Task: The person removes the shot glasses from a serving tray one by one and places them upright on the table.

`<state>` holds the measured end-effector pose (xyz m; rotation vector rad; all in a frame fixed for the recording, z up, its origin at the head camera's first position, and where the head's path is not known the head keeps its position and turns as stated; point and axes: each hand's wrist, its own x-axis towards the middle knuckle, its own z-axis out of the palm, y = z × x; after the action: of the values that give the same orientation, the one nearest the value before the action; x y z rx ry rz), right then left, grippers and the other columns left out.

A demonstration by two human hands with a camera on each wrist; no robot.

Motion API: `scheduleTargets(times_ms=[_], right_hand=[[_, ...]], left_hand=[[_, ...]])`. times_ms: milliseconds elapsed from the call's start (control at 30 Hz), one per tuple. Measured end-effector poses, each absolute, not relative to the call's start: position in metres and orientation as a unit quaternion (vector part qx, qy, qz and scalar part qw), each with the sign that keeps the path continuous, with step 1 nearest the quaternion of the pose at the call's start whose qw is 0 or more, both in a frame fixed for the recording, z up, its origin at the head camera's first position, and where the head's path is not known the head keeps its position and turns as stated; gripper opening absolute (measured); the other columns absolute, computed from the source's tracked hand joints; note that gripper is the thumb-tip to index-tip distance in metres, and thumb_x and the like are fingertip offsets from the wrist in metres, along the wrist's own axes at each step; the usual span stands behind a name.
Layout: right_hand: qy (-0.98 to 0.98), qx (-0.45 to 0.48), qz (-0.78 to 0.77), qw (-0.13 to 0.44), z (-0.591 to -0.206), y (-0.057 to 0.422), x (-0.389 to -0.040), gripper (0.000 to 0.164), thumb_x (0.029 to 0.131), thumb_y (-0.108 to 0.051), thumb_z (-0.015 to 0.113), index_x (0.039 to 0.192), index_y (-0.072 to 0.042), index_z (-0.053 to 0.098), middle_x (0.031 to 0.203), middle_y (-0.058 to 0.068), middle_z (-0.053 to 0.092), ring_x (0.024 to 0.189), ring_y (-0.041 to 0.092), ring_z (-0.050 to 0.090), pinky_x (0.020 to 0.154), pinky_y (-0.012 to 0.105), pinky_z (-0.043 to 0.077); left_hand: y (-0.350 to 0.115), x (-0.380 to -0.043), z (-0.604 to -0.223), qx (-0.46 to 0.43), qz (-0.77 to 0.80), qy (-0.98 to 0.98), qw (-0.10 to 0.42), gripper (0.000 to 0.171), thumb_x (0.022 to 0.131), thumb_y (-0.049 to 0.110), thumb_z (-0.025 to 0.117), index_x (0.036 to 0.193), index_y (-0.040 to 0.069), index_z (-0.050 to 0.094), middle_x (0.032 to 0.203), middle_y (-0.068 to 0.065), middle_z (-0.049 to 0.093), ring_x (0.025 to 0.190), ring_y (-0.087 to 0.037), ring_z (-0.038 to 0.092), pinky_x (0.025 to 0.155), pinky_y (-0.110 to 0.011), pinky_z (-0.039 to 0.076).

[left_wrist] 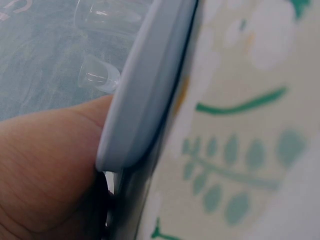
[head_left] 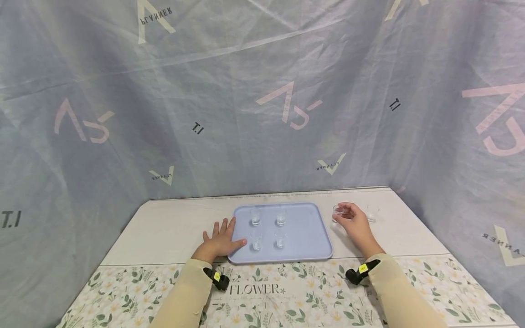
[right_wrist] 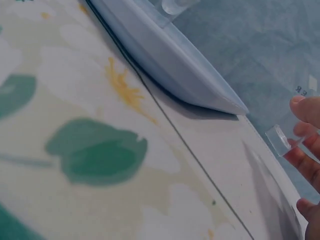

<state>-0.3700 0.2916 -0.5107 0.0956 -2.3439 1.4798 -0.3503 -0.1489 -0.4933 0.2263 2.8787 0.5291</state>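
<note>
A pale blue rectangular tray (head_left: pixel 305 232) lies on the table, with several small clear shot glasses standing on it, among them the far left glass (head_left: pixel 256 219) and near right glass (head_left: pixel 280 241). My left hand (head_left: pixel 217 242) rests at the tray's left edge, fingers spread straight on the white cloth, thumb lying over the rim. Right of the tray, my right hand (head_left: pixel 356 228) pinches another clear shot glass (right_wrist: pixel 281 140) between thumb and fingers; its thick base points down, close over the cloth. One more shot glass (head_left: pixel 372 214) stands just right of that hand.
The table's back part has a white cloth (head_left: pixel 172 232); the front is a floral cloth (head_left: pixel 123 296) with lettering. A grey printed curtain (head_left: pixel 229 150) hangs behind and on both sides. Each wrist wears a black camera strap.
</note>
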Motion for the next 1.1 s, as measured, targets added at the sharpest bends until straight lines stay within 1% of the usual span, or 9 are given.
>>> scheduleTargets(times_ms=[133, 233, 467, 600, 667, 733, 833, 867, 1100], right_hand=[[-0.825, 0.019, 0.532, 0.191, -0.5127, 0.2954, -0.3703, 0.043, 0.093, -0.014, 0.075, 0.130, 0.000, 0.059, 0.121, 0.021, 0.068, 0.091, -0.007, 0.057, 0.082, 0.009, 0.046], [-0.825, 0.004, 0.530, 0.196, -0.5137, 0.2979, -0.3694, 0.044, 0.094, -0.014, 0.074, 0.132, 0.001, 0.058, 0.121, 0.022, 0.068, 0.092, -0.005, 0.057, 0.080, 0.008, 0.046], [-0.829, -0.015, 0.519, 0.205, -0.5139, 0.2993, -0.3676, 0.042, 0.094, -0.012, 0.073, 0.130, 0.001, 0.058, 0.120, 0.023, 0.068, 0.103, 0.019, 0.061, 0.079, 0.007, 0.045], [-0.838, -0.010, 0.506, 0.203, -0.5148, 0.3006, -0.3686, 0.042, 0.094, -0.013, 0.073, 0.131, 0.002, 0.058, 0.120, 0.024, 0.067, 0.106, 0.029, 0.062, 0.079, 0.008, 0.043], [-0.849, -0.007, 0.490, 0.200, -0.5162, 0.3012, -0.3693, 0.042, 0.095, -0.014, 0.072, 0.132, 0.001, 0.057, 0.120, 0.023, 0.067, 0.108, 0.032, 0.063, 0.084, 0.015, 0.047], [-0.859, -0.004, 0.474, 0.196, -0.5174, 0.3018, -0.3696, 0.043, 0.096, -0.014, 0.071, 0.133, 0.001, 0.056, 0.121, 0.023, 0.067, 0.109, 0.036, 0.064, 0.090, 0.027, 0.050], [-0.863, -0.003, 0.467, 0.193, -0.5178, 0.3013, -0.3694, 0.043, 0.096, -0.014, 0.071, 0.134, 0.000, 0.055, 0.123, 0.024, 0.066, 0.111, 0.039, 0.063, 0.096, 0.047, 0.050], [-0.863, -0.003, 0.467, 0.191, -0.5176, 0.3012, -0.3693, 0.044, 0.097, -0.014, 0.070, 0.135, 0.001, 0.054, 0.124, 0.024, 0.065, 0.112, 0.040, 0.063, 0.097, 0.051, 0.049], [-0.866, 0.003, 0.464, 0.188, -0.5152, 0.3001, -0.3683, 0.045, 0.097, -0.014, 0.069, 0.137, 0.001, 0.052, 0.126, 0.025, 0.064, 0.114, 0.042, 0.062, 0.099, 0.053, 0.048]], left_hand=[[-0.1488, -0.3515, -0.4948, 0.076, 0.178, 0.976, 0.100, 0.095, 0.096, 0.064, 0.053, 0.164, 0.013, 0.011, 0.168, -0.021, 0.006, 0.153, -0.047, -0.002, 0.112, -0.076, -0.003], [-0.1480, -0.3513, -0.4955, 0.074, 0.180, 0.976, 0.100, 0.095, 0.096, 0.063, 0.054, 0.164, 0.012, 0.011, 0.168, -0.021, 0.006, 0.153, -0.047, -0.002, 0.112, -0.075, -0.003], [-0.1459, -0.3503, -0.4945, 0.073, 0.179, 0.976, 0.104, 0.095, 0.096, 0.062, 0.054, 0.164, 0.012, 0.011, 0.168, -0.020, 0.005, 0.153, -0.046, -0.003, 0.112, -0.074, -0.005], [-0.1468, -0.3499, -0.4931, 0.074, 0.180, 0.976, 0.101, 0.095, 0.096, 0.062, 0.054, 0.164, 0.011, 0.012, 0.168, -0.021, 0.006, 0.153, -0.046, -0.002, 0.112, -0.075, -0.004], [-0.1473, -0.3502, -0.4922, 0.075, 0.182, 0.976, 0.097, 0.096, 0.095, 0.063, 0.055, 0.164, 0.010, 0.013, 0.168, -0.022, 0.008, 0.153, -0.047, -0.001, 0.112, -0.076, -0.003], [-0.1473, -0.3505, -0.4916, 0.075, 0.182, 0.976, 0.098, 0.096, 0.095, 0.063, 0.055, 0.164, 0.011, 0.013, 0.168, -0.022, 0.008, 0.153, -0.048, -0.001, 0.111, -0.076, -0.003], [-0.1472, -0.3511, -0.4911, 0.074, 0.180, 0.976, 0.099, 0.096, 0.095, 0.063, 0.054, 0.164, 0.011, 0.012, 0.168, -0.022, 0.007, 0.153, -0.047, -0.001, 0.112, -0.075, -0.003], [-0.1472, -0.3512, -0.4910, 0.074, 0.179, 0.976, 0.101, 0.096, 0.096, 0.063, 0.054, 0.164, 0.012, 0.011, 0.168, -0.021, 0.006, 0.153, -0.047, -0.002, 0.112, -0.075, -0.004], [-0.1478, -0.3532, -0.4934, 0.075, 0.183, 0.975, 0.103, 0.095, 0.096, 0.063, 0.053, 0.164, 0.011, 0.011, 0.168, -0.021, 0.005, 0.153, -0.045, -0.004, 0.112, -0.074, -0.007]])
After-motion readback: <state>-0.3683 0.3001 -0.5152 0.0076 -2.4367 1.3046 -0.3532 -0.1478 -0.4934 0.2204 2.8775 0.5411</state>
